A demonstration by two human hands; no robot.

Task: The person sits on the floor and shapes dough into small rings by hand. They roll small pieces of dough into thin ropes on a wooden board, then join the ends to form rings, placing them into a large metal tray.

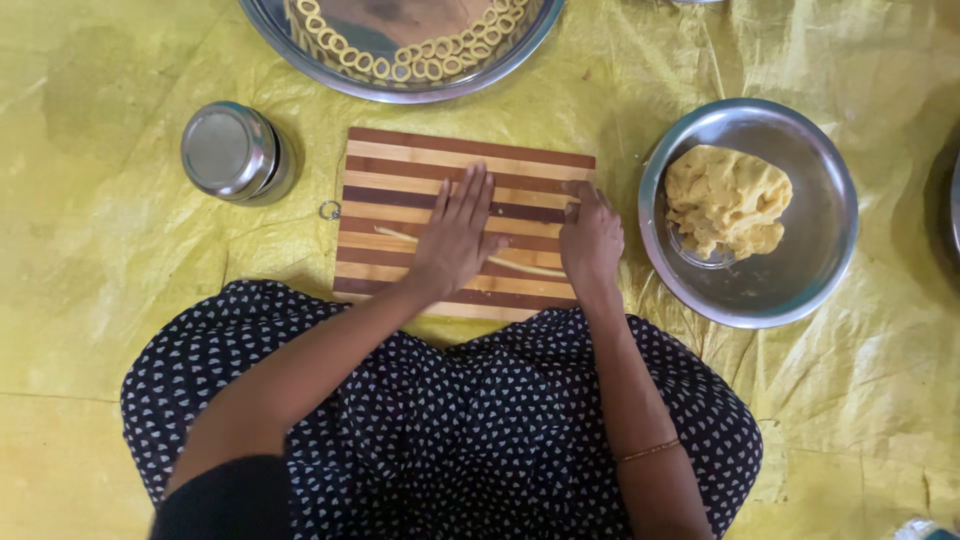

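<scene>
On the board (pixel 465 222), a dough rope (pixel 520 265) was pressed under the flat left hand (pixel 455 240) and right hand (pixel 590 240), nothing grasped; rings lay done in the tray (pixel 400 85) beyond, dough (pixel 727 200) left in the bowl (pixel 820 250) beside.

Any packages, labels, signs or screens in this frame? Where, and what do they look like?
None: no package, label, sign or screen in view.
Nearest to a package: a round steel tin with its lid on, unlabelled, left of the striped wooden board.
Left hand lies flat on a thin dough rope on the board; right hand rests at its right end.
</scene>
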